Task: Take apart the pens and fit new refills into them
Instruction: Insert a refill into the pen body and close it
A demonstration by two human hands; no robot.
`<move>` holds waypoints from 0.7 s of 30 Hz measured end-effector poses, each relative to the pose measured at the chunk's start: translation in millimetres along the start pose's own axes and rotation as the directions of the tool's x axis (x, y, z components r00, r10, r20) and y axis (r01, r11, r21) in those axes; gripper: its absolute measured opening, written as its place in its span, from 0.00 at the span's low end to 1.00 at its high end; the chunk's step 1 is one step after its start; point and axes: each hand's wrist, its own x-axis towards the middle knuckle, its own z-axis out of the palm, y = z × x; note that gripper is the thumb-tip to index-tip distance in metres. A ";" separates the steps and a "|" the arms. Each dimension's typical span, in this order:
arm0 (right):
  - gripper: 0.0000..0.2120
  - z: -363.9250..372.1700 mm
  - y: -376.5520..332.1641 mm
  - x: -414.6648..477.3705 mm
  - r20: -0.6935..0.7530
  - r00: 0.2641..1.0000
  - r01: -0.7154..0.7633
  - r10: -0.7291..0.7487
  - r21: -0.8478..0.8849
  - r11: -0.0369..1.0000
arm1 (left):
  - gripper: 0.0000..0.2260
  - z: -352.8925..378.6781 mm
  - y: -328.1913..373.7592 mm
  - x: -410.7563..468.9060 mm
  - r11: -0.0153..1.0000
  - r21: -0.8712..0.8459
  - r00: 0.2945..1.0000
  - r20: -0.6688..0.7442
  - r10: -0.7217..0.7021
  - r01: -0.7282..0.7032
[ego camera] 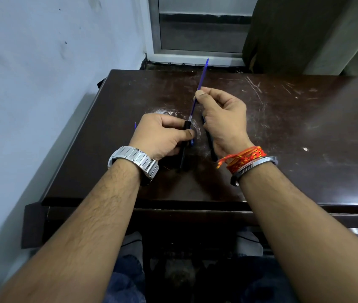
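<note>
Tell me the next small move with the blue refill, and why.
Probably push the refill straight down into the barrel. The right hand pinches it about midway, its lower end sits at the mouth of the black barrel gripped by the left hand, and most of its length is outside.

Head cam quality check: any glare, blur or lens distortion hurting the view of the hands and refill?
Head view: the wide-angle lens bows the table edges. Head view: soft glare on the table's right side, none on the hands. Head view: left hand, right hand and blue refill are sharp; under the table it is dark and murky.
</note>
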 end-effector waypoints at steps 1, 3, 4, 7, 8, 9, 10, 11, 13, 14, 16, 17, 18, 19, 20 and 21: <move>0.03 0.4 0.0 -1.1 0.005 1.000 -0.002 0.002 -0.022 1.000 | 0.11 0.4 0.0 -0.4 1.000 -0.002 1.000 -0.008 0.012 -0.012; 0.05 0.8 -0.4 -4.4 0.031 0.999 -0.004 0.007 -0.082 0.997 | 0.08 1.4 0.3 -1.3 0.999 -0.014 0.999 -0.032 0.034 -0.034; 0.05 0.7 -0.4 -6.1 0.056 0.998 0.001 0.005 -0.106 0.994 | 0.07 1.5 0.5 -1.5 0.999 -0.020 0.998 -0.051 0.045 -0.046; 0.10 -0.6 -2.3 -7.9 0.103 0.994 -0.011 0.022 -0.107 0.994 | 0.08 -1.1 1.0 0.2 0.997 -0.027 0.993 -0.088 0.074 -0.077; 0.13 -1.4 -2.9 -7.2 0.101 0.994 -0.033 0.043 -0.096 0.995 | 0.09 -2.3 0.9 1.1 0.996 -0.032 0.993 -0.085 0.076 -0.079; 0.14 -2.4 -3.3 -5.7 0.085 0.994 -0.056 0.064 -0.097 0.994 | 0.10 -3.2 0.4 2.2 0.996 -0.037 0.994 -0.082 0.073 -0.076; 0.14 -3.8 -3.3 -3.9 0.056 0.995 -0.072 0.080 -0.124 0.990 | 0.10 -3.8 -0.4 3.3 0.996 -0.041 0.994 -0.082 0.069 -0.073; 0.14 -5.6 -2.7 -2.4 0.020 0.996 -0.077 0.083 -0.193 0.978 | 0.10 -3.9 -1.4 4.5 0.997 -0.042 0.994 -0.086 0.066 -0.070; 0.13 -10.3 -0.1 -0.3 -0.031 0.999 -0.047 0.037 -0.424 0.905 | 0.08 -3.7 -3.5 7.1 0.997 -0.041 0.993 -0.103 0.062 -0.066; 0.12 -12.9 1.4 0.0 -0.028 1.000 -0.014 -0.001 -0.551 0.835 | 0.07 -3.6 -4.3 8.4 0.997 -0.045 0.992 -0.113 0.061 -0.066; 0.08 -16.5 1.9 -1.6 0.045 0.998 0.055 -0.031 -0.731 0.680 | 0.06 -3.9 -5.6 10.9 0.996 -0.059 0.988 -0.140 0.057 -0.066; 0.07 -17.6 1.7 -2.2 0.087 0.996 0.076 -0.012 -0.777 0.625 | 0.06 -4.2 -6.4 12.1 0.996 -0.067 0.986 -0.155 0.053 -0.064; 0.05 -18.0 1.7 -2.7 0.116 0.993 0.083 0.019 -0.806 0.586 | 0.06 -4.4 -7.0 12.8 0.995 -0.074 0.985 -0.167 0.049 -0.062; 0.04 -18.2 2.0 -2.9 0.129 0.990 0.081 0.048 -0.825 0.559 | 0.06 -4.5 -7.6 13.4 0.995 -0.076 0.984 -0.174 0.046 -0.060; 0.04 -18.0 2.5 -3.1 0.137 0.988 0.079 0.068 -0.838 0.540 | 0.06 -4.6 -8.1 13.9 0.995 -0.076 0.983 -0.176 0.043 -0.057; 0.04 -17.5 3.2 -3.4 0.142 0.987 0.078 0.081 -0.846 0.527 | 0.06 -4.6 -8.6 14.3 0.996 -0.077 0.984 -0.176 0.041 -0.056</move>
